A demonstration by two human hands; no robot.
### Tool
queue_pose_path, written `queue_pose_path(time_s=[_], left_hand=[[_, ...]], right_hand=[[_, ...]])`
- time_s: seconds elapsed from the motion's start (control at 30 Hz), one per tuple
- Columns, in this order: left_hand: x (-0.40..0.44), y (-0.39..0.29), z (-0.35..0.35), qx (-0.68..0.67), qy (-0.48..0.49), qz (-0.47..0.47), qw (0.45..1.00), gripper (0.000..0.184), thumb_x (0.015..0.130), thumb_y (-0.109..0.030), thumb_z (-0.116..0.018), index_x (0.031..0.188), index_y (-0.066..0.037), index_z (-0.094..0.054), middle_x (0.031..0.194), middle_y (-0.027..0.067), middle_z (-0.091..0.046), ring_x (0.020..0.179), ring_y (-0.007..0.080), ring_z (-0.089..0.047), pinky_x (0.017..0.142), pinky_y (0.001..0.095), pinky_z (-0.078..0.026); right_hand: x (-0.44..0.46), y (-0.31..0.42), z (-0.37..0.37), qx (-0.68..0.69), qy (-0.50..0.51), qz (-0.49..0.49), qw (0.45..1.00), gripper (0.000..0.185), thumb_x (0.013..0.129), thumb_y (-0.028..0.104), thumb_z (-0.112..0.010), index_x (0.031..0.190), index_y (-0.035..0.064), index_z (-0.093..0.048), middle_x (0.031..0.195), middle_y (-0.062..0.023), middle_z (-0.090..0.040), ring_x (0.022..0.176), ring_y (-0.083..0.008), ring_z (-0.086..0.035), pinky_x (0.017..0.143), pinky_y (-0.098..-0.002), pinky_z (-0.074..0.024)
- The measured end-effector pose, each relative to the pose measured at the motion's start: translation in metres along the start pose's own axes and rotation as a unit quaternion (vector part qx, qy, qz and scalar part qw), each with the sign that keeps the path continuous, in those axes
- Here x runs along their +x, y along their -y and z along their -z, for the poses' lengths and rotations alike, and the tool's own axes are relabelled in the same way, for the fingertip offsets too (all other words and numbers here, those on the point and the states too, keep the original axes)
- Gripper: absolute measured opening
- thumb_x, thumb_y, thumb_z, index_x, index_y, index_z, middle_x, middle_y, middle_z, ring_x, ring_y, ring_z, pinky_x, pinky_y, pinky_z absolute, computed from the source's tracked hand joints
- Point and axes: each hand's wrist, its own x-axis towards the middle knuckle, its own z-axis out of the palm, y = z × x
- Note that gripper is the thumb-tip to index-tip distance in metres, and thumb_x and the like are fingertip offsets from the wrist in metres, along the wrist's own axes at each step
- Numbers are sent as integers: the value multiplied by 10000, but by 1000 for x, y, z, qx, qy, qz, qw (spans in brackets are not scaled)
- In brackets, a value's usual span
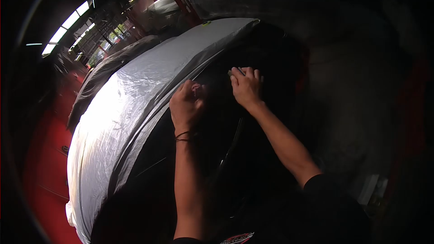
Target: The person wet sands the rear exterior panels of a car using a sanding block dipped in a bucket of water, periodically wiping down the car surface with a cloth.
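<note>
My left hand (184, 106), with a dark cord round its wrist, is closed beside the edge of a silvery sheet (149, 72). Something small and pinkish shows at its fingers, but shadow keeps me from telling whether it is an object. My right hand (247, 89) is farther forward and to the right, its fingers closed round a small flat greyish block (236, 71). Both hands are over a glossy black car panel (212, 144), mostly lost in shadow. Whether the block touches the panel, I cannot tell.
The sheet drapes in folds along the left of the black panel. Behind it are another dark covered shape (108, 68) and a red post (181, 0). Red surfaces (45, 153) lie at the lower left. A shaded floor (352, 122) extends on the right.
</note>
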Motion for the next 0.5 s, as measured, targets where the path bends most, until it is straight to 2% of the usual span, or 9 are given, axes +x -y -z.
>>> queue_pose_path(time_s=[0.1, 0.13, 0.17, 0.23, 0.3, 0.37, 0.43, 0.47, 0.5], left_hand=[[-2, 0, -2, 4, -13, -29, 999, 226, 1016, -228, -837, 1010, -30, -729, 861, 173, -759, 793, 334, -777, 762, 415, -585], [0, 2, -2, 6, -9, -31, 999, 222, 1016, -228, -839, 1024, -33, -734, 868, 168, -764, 793, 311, -777, 769, 411, -588], [0, 3, -2, 2, -7, -30, 1000, 221, 1017, -227, -838, 1023, -32, -735, 870, 167, -766, 796, 311, -779, 770, 409, -588], [2, 6, 0, -4, 0, -29, 1000, 219, 1020, -225, -835, 1020, -30, -736, 874, 165, -770, 802, 309, -783, 771, 405, -588], [-1, 5, -1, 5, -18, -35, 999, 220, 1022, -223, -833, 1014, -26, -736, 858, 166, -765, 787, 309, -778, 761, 401, -584], [-2, 1, -5, 6, -23, -31, 999, 224, 1020, -233, -827, 1007, -29, -734, 876, 169, -766, 800, 343, -773, 760, 421, -582], [-3, -8, -2, 4, -16, -9, 1000, 232, 1013, -254, -818, 1000, -39, -732, 929, 172, -771, 841, 410, -765, 770, 465, -580], [-3, -9, -2, 7, -9, 6, 1000, 234, 1010, -250, -829, 1001, -36, -735, 908, 171, -765, 828, 399, -764, 768, 462, -579], [1, -11, -3, 4, -4, 2, 1000, 233, 1010, -247, -831, 998, -35, -734, 898, 174, -762, 822, 396, -764, 764, 459, -578]], right_hand=[[-3, -22, -13, 57, -36, 63, 996, 361, 1111, 425, -736, 1447, 315, -809, 1469, -18, -715, 1335, -316, -652, 1176, -615, -462], [23, -54, -23, 36, -42, -14, 998, 367, 1131, 432, -704, 1464, 312, -800, 1486, -15, -720, 1340, -332, -652, 1185, -611, -460], [40, -74, -18, 30, -18, -98, 995, 376, 1145, 430, -676, 1478, 300, -791, 1491, -39, -727, 1336, -353, -658, 1199, -609, -456], [43, -81, -29, 23, -31, -106, 994, 385, 1150, 397, -673, 1507, 296, -776, 1518, -52, -721, 1340, -361, -663, 1216, -592, -452], [-11, -56, -57, 145, -139, -31, 979, 374, 1120, 345, -749, 1487, 292, -795, 1547, -59, -719, 1319, -332, -674, 1217, -563, -452], [-103, 2, -30, 262, -117, 43, 957, 389, 1063, 290, -840, 1452, 293, -823, 1561, -31, -723, 1272, -271, -682, 1197, -508, -457], [-135, 6, -19, 209, -110, 101, 966, 434, 984, 203, -902, 1405, 293, -847, 1542, 5, -729, 1310, -255, -678, 1174, -475, -470], [-116, -11, -28, 196, -142, 81, 967, 442, 988, 230, -900, 1414, 333, -842, 1550, 44, -726, 1255, -246, -682, 1165, -453, -472], [-84, -37, -30, 187, -130, 0, 974, 412, 1008, 230, -875, 1408, 323, -844, 1563, 8, -731, 1297, -258, -706, 1163, -482, -474]])
